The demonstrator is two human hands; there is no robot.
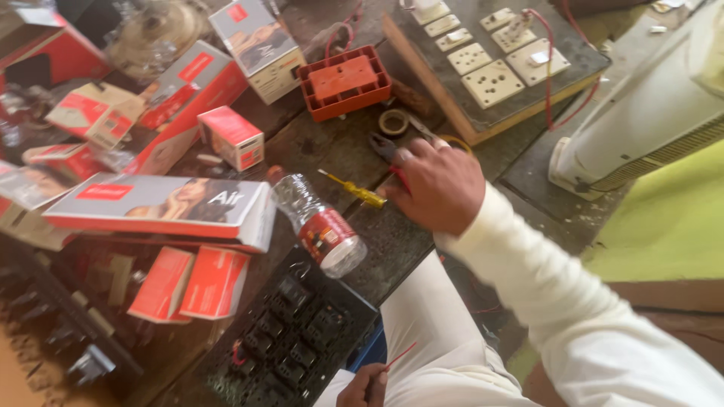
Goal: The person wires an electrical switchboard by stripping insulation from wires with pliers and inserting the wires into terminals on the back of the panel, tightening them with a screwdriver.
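Note:
My right hand (440, 186) lies on the dark worktable, its fingers curled over the handles of a pair of pliers (385, 146); a red handle shows under the thumb. A yellow-handled screwdriver (354, 190) lies just left of that hand. My left hand (364, 385), low in the view near my white-clad lap, pinches a thin red wire (400, 355). It sits beside a black switch panel (290, 343) that lies flat at the table's front edge.
A plastic bottle (323, 227) with a red label lies on its side. Behind are an orange socket box (345, 81), a tape roll (393, 120) and a wooden board (490, 64) of white switches and sockets. Red-and-white cartons (162, 203) crowd the left; a white appliance (641, 113) stands right.

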